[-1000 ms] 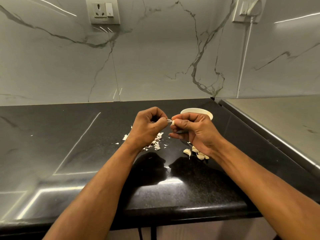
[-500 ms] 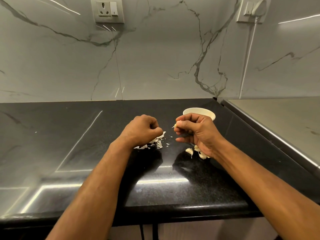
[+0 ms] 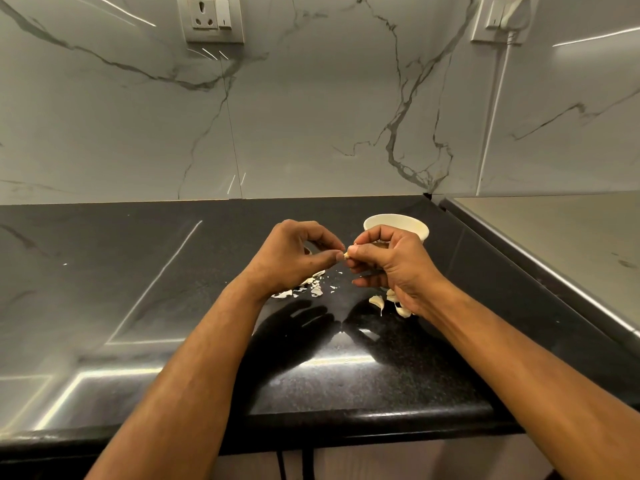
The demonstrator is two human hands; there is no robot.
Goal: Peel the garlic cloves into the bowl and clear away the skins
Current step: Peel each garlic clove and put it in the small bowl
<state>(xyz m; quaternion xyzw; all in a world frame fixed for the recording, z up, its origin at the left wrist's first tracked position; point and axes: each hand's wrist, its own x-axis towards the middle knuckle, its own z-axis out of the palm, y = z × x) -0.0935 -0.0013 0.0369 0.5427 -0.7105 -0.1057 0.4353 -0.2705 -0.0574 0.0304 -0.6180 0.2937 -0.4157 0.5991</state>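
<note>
Head view: both hands [image 3: 294,258] [image 3: 391,268] pinch one garlic clove [image 3: 346,253]; bowl [image 3: 396,225] contents hidden.

Counter [image 3: 145,306]: set before the wall [image 3: 311,126], with both hands held above its middle.
Left hand [image 3: 294,258]: placed left of the right hand [image 3: 391,268], fingertips meeting at a garlic clove [image 3: 346,254].
Bowl [image 3: 398,225]: stood on the counter behind the right hand.
Skins [image 3: 304,287]: scattered on the counter under the left hand.
Loose cloves [image 3: 381,303]: laid under the right hand, before the bowl.
Socket [image 3: 214,17]: mounted on the wall, upper left.
</note>
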